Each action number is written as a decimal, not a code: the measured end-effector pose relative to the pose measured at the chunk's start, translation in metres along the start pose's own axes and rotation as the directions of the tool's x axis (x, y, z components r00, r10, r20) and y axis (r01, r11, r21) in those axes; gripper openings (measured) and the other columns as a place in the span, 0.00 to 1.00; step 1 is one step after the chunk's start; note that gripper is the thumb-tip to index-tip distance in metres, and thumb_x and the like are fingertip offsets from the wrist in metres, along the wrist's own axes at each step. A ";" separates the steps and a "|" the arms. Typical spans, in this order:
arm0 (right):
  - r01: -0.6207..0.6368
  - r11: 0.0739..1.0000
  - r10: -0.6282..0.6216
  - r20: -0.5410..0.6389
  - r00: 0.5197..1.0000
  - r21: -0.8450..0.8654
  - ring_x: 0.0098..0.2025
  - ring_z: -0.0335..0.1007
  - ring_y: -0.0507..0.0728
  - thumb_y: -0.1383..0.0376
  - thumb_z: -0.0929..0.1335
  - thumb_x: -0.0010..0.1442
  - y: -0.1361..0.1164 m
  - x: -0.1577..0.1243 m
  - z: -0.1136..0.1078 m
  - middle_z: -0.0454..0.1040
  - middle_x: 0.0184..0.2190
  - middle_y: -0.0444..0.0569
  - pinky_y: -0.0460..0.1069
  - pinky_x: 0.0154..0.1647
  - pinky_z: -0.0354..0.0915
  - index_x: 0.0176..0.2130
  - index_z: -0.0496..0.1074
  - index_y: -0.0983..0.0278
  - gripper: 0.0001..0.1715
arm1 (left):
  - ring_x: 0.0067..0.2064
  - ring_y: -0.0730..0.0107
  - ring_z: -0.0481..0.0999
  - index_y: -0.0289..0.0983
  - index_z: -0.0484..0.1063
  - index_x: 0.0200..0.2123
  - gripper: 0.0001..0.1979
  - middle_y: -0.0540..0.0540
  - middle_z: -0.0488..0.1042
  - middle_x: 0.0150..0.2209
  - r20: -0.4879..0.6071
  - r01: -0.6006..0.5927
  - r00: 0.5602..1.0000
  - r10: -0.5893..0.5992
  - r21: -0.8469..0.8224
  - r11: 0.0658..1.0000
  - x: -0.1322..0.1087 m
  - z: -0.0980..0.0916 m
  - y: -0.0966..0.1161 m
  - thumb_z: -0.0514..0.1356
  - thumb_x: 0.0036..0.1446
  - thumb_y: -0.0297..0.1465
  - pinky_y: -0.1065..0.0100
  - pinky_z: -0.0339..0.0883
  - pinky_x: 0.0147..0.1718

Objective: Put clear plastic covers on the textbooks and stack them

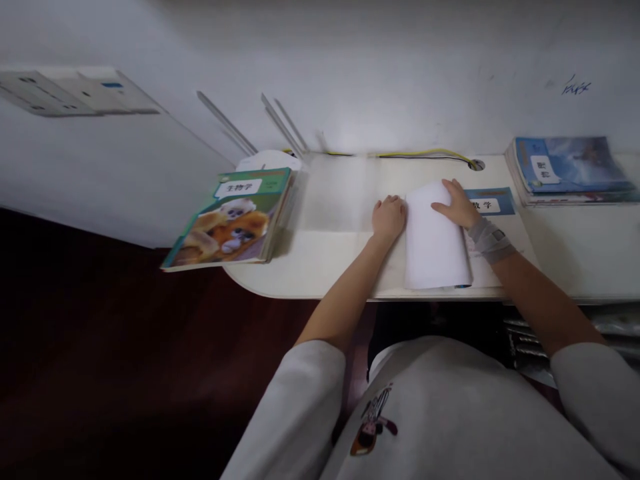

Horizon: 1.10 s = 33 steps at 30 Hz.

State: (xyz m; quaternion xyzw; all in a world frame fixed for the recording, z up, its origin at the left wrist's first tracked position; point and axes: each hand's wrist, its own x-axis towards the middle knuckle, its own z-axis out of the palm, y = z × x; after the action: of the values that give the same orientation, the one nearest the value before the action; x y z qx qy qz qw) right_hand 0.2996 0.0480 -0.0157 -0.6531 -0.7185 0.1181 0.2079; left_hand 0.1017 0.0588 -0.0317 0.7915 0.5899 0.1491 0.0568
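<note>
A white sheet (434, 243) lies bent over a book with a blue-topped cover (493, 200) on the white desk. At the sheet's left edge rests my left hand (389, 217), its fingers curled and close together; what is under them is hidden. My right hand (459, 205) reaches across the sheet's upper right edge, thumb and forefinger apart and touching the paper. A grey band is round the right wrist. The book's lower part is partly covered by the sheet and the right arm.
A green-covered book (235, 223) tops a stack overhanging the desk's left end. Another stack with a blue cover (570, 163) stands at the right. Behind, a yellow and black cable (425, 153) runs to a hole. A socket panel (75, 92) is on the left wall.
</note>
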 end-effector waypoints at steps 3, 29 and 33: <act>0.024 0.999 -0.025 0.040 0.999 0.031 0.70 0.42 0.67 0.55 0.66 0.59 0.000 0.002 0.010 0.47 0.68 0.67 0.62 0.66 0.50 0.66 0.51 0.72 0.44 | 0.50 0.60 0.74 0.37 0.74 0.38 0.19 0.39 0.76 0.46 0.017 0.040 0.999 -0.040 -0.007 0.999 0.002 -0.001 -0.002 0.43 0.63 0.24 0.59 0.62 0.52; 0.124 0.992 -0.124 0.054 0.991 -0.006 0.70 0.41 0.68 0.61 0.65 0.59 -0.010 -0.003 0.018 0.45 0.69 0.62 0.64 0.67 0.49 0.62 0.61 0.69 0.34 | 0.42 0.61 0.76 0.38 0.74 0.37 0.16 0.41 0.78 0.42 -0.004 0.158 0.987 -0.158 -0.040 0.987 -0.002 -0.014 -0.002 0.46 0.64 0.28 0.64 0.65 0.41; 0.173 0.984 -0.177 0.142 0.974 0.045 0.70 0.42 0.65 0.61 0.66 0.60 -0.014 -0.005 0.008 0.46 0.69 0.62 0.60 0.67 0.49 0.63 0.60 0.69 0.34 | 0.46 0.57 0.76 0.36 0.73 0.41 0.18 0.37 0.77 0.44 0.037 0.111 0.993 -0.111 0.006 0.994 -0.003 -0.015 0.000 0.43 0.65 0.28 0.60 0.66 0.45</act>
State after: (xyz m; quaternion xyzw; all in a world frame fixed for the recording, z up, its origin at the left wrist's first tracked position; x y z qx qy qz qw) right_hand 0.2837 0.0427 -0.0173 -0.5734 -0.7844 0.1583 0.1755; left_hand 0.0964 0.0547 -0.0182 0.7602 0.6323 0.1297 0.0746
